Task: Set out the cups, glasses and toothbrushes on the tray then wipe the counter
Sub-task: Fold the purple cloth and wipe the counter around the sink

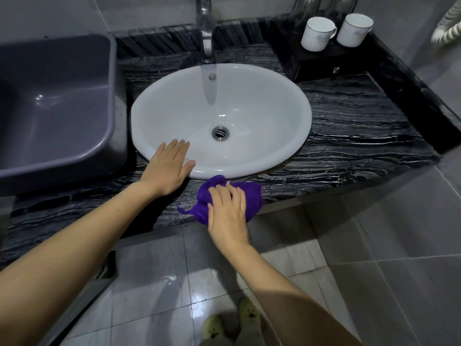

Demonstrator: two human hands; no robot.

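A purple cloth [252, 196] lies bunched on the black marble counter [349, 136] at its front edge, just below the white sink [287, 146]. My right hand [228, 213] presses down on the cloth with its fingers curled over it. My left hand [169, 166] rests flat and open on the sink's front-left rim. Two white cups [316, 33] [354, 29] stand upside down on a dark tray [316, 62] at the back right. Behind them two clear glasses [305, 5] show only partly. No toothbrushes are visible.
A grey plastic tub [57, 108] fills the counter to the left of the sink. A chrome faucet [205, 28] rises behind the basin. A raised black ledge [411, 96] borders the counter on the right. Grey floor tiles and my slippers [232, 323] lie below.
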